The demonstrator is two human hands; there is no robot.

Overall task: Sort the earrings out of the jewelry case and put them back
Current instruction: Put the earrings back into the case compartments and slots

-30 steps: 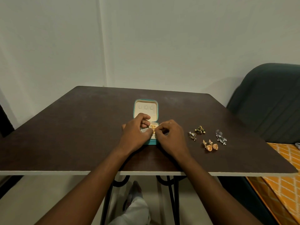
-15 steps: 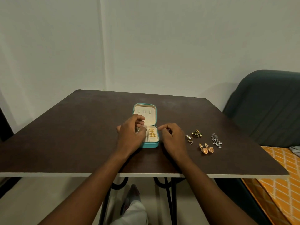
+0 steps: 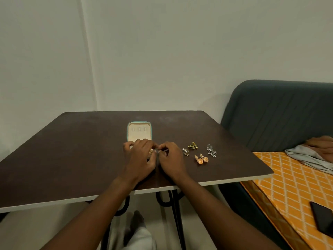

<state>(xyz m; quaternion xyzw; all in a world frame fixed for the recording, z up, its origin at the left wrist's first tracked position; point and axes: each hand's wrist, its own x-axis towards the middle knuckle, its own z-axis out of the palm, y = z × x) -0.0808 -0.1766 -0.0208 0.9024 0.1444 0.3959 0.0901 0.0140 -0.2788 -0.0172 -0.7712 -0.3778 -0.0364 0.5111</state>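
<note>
Left hand (image 3: 139, 156) and right hand (image 3: 171, 158) curling fingers, tips meeting over open jewelry case (image 3: 138, 132) base; whether pinching anything, cannot tell. Sorted earrings (image 3: 201, 158) lying just right of right hand. Risk: tiny piece slipping, bouncing off table (image 3: 72, 159); right wrist scattering pairs.

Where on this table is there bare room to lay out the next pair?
Bare: the left half of the table, from the jewelry case to the left edge; the far strip behind the case; the near right corner beyond the loose earrings. Crowded: those earrings beside the right hand, and the case under the left hand.
</note>
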